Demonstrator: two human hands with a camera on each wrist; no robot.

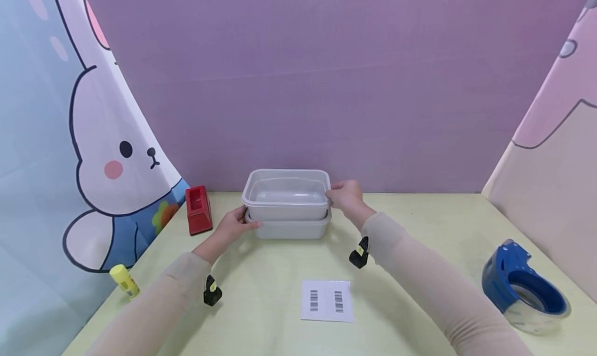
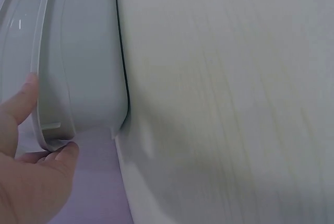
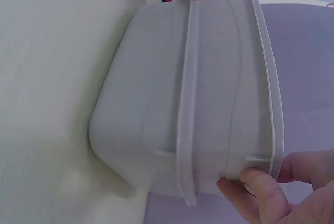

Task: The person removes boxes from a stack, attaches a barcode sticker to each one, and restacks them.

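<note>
Two light grey plastic boxes stand stacked at the back of the table, the upper box (image 1: 286, 211) sitting partly inside the lower box (image 1: 291, 230). Its hollow inside faces up and shows nothing in it. My left hand (image 1: 231, 227) pinches the lower box's rim at the left end, thumb along the front and fingertips under the lip in the left wrist view. At the right end, my right hand (image 1: 346, 194) grips the upper box's rim. The right wrist view shows its fingers (image 3: 263, 190) bent against the outer wall below that rim.
A white sheet with two barcodes (image 1: 327, 301) lies in front of the boxes. To the left are a red block-shaped object (image 1: 198, 210) and a yellow glue stick (image 1: 124, 281). A blue tape dispenser (image 1: 522, 288) rests at the right. A purple backdrop (image 1: 336, 86) rises behind the table.
</note>
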